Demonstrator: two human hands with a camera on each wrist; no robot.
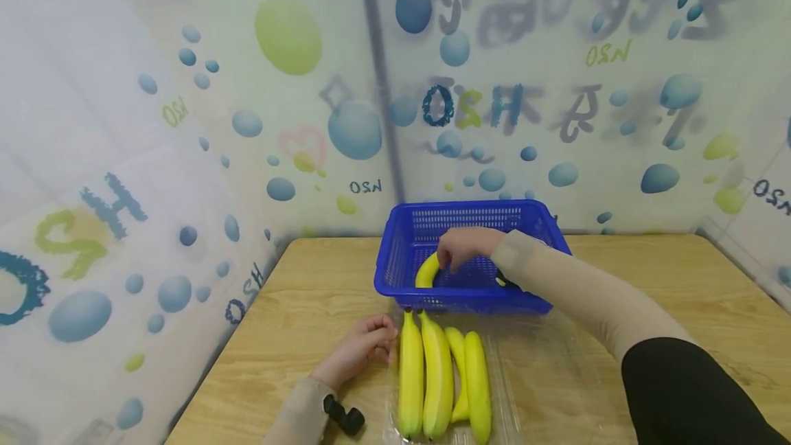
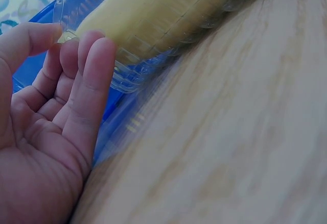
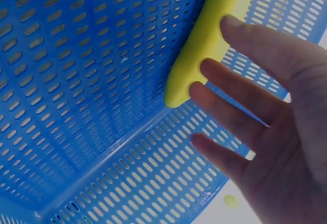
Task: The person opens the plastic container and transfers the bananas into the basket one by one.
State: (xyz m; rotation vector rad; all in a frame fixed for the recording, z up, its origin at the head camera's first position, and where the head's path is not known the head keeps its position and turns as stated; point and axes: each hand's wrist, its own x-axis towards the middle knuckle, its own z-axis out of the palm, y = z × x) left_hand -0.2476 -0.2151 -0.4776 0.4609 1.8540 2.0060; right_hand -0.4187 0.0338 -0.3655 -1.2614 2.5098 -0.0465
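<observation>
- Head view: one yellow curved banana (image 1: 428,270) lies inside the blue perforated plastic basket (image 1: 395,272), centre of frame, against the basket's near-left wall.
- Right hand (image 1: 462,247) reaches into the basket directly over that banana; right wrist view shows its fingers (image 3: 240,88) straight and spread, fingertips at the banana (image 3: 207,45), not wrapped round it.
- Four more yellow bananas (image 1: 440,380) lie side by side in a clear plastic tray (image 1: 513,390), lower centre, just in front of the basket.
- Left hand (image 1: 358,352) rests on the light wooden table (image 1: 296,294), just left of the tray.
- Left wrist view: fingers (image 2: 89,86) loosely bent, tips touching the tray edge (image 2: 122,76), gripping nothing.
</observation>
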